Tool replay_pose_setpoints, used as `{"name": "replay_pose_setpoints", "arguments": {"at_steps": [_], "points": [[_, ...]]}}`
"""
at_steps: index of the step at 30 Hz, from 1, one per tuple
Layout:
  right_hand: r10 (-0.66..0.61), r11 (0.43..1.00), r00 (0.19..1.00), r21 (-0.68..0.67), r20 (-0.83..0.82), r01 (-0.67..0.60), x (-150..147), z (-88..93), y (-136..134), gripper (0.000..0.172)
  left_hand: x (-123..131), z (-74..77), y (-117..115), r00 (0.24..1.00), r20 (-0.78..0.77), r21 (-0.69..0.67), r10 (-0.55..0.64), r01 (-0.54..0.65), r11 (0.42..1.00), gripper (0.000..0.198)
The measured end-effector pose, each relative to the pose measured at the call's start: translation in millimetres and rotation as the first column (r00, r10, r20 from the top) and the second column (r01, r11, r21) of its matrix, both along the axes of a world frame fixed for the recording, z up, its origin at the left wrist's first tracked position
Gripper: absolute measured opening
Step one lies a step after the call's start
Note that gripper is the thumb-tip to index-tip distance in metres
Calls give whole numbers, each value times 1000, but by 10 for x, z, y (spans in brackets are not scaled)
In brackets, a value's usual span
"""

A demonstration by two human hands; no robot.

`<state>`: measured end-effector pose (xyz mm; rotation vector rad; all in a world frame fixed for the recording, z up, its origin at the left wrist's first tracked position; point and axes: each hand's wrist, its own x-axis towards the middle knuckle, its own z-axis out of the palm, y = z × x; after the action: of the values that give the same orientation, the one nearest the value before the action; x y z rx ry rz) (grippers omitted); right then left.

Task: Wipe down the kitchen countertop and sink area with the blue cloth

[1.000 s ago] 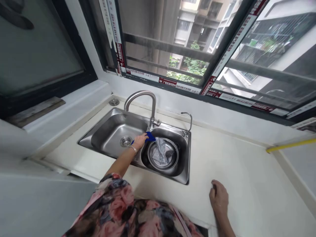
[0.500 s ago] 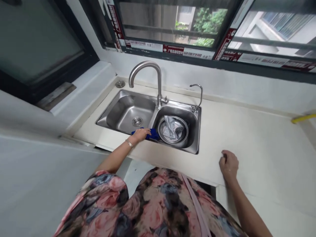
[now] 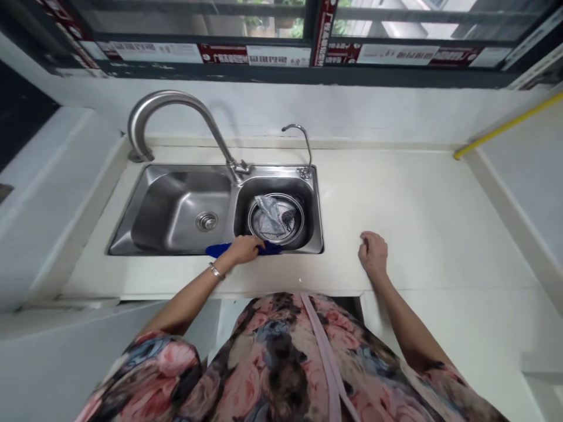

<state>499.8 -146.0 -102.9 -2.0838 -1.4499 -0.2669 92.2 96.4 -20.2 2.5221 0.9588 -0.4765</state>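
My left hand (image 3: pixel 244 249) is closed on a blue cloth (image 3: pixel 269 248) at the front rim of the steel double sink (image 3: pixel 185 254). The cloth lies along that rim and spreads to both sides of the hand. In the right basin sits a round metal strainer basket (image 3: pixel 294 234) with a crumpled clear plastic bag (image 3: pixel 269 213) in it. My right hand (image 3: pixel 374 253) rests on the pale countertop (image 3: pixel 422 223) to the right of the sink, fingers curled, with nothing visible in them.
A large curved faucet (image 3: pixel 189 98) rises behind the sink divider. A thin small tap (image 3: pixel 308 146) stands at the sink's back right corner. The window frame (image 3: pixel 272 73) runs above the back wall, and a yellow pipe (image 3: pixel 505 126) slopes up the right wall.
The view has turned to the right and come closer over the counter. My left hand has slid the blue cloth rightward along the sink's front rim. My right hand stays on the countertop.
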Motion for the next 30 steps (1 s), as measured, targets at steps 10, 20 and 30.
{"name": "replay_pose_setpoints", "arguments": {"at_steps": [10, 20, 30], "points": [[-29, 998, 999, -48, -17, 28, -23, 45, 12, 34, 1244, -84, -631, 952, 257, -90, -169, 197, 976, 41], [-40, 998, 999, -59, -25, 38, -55, 62, 29, 34, 1921, -352, -642, 921, 313, -125, 231, -201, 972, 36], [-49, 998, 998, -33, -26, 48, -59, 8, 85, 34, 2472, -117, 252, 641, 476, -351, 602, -489, 799, 39]]}}
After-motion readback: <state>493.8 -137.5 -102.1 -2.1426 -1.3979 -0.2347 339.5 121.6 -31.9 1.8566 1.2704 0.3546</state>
